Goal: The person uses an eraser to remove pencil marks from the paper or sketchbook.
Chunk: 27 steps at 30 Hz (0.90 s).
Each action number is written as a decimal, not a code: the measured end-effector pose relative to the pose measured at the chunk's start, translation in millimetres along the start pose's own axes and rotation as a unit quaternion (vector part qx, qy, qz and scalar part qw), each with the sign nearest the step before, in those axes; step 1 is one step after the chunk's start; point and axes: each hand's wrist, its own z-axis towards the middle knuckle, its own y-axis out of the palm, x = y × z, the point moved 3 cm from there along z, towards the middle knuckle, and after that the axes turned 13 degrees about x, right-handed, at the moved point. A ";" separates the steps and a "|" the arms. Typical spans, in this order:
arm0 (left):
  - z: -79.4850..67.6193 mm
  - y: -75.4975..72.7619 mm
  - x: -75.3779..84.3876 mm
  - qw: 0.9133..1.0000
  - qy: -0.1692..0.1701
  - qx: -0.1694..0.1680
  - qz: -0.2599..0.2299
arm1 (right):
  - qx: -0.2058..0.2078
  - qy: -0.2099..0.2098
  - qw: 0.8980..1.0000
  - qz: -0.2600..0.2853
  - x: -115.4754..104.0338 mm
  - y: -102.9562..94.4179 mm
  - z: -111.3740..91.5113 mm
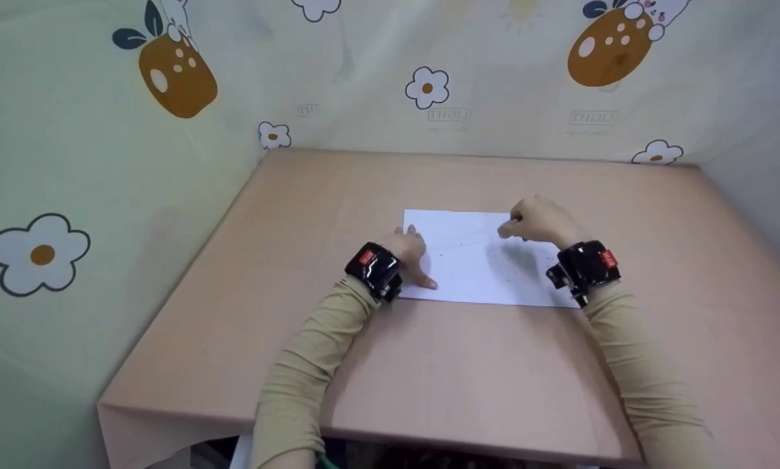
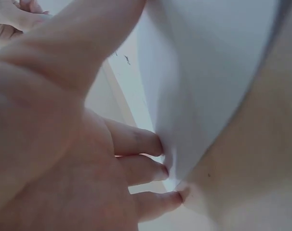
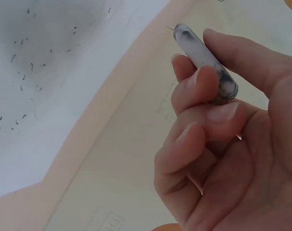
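Note:
A white sheet of paper (image 1: 465, 277) lies on the table, with a faint grey mark near its upper part. My left hand (image 1: 411, 251) rests on the sheet's left edge, fingers and thumb spread. In the left wrist view, its fingertips (image 2: 158, 144) touch the paper. Over the right half of the sheet, my right hand (image 1: 541, 221) is raised a little, its shadow falling below. Between its thumb and curled fingers it pinches a white eraser (image 3: 199, 53) smudged grey, seen in the right wrist view. Dark eraser crumbs (image 3: 24, 77) are scattered on the paper.
A tan cover (image 1: 286, 273) spreads over the table and hangs over its front edge (image 1: 468, 446). Behind and at the left stands a pale curtain (image 1: 357, 78) printed with flowers and oranges. Each wrist wears a black camera (image 1: 376, 270).

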 end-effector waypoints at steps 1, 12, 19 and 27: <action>-0.1 0.0 0.6 1.000 0.002 -0.003 0.005 | -0.011 -0.003 1.000 0.002 0.3 2.6 0.6; -6.4 -0.3 8.0 0.999 -0.012 0.006 0.032 | -0.033 0.008 0.999 -0.012 0.5 33.2 9.8; -7.3 -0.4 10.7 0.998 0.000 0.019 0.052 | -0.010 0.053 0.996 -0.069 13.0 29.1 9.7; -6.4 0.4 14.6 0.997 0.005 0.031 0.072 | 0.014 0.071 0.993 -0.096 31.8 15.3 5.8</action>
